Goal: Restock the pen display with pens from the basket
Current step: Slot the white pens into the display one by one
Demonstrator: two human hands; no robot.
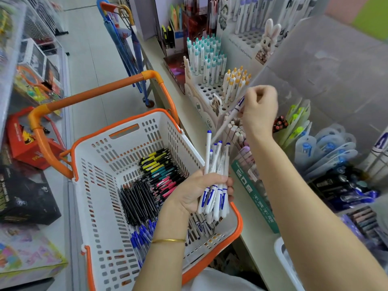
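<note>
Perforated white plastic basket [90, 196], orange-rimmed. Left hand [197, 190] curls round a bundle of slim white, blue-tipped pens [216, 164], upright over the basket. Right hand [259, 110] pinches a single pen [228, 118], slanted, beside the hole-punched pen display [201, 89].

One basket [98, 185], one bracelet [168, 240], about five white pens [217, 160] in a bunch, one separate white pen [228, 118].

White pen bundle [214, 159] in left hand [194, 191] over basket [126, 120], single pen [229, 116] in right hand [260, 111] beside display [202, 90]
</note>
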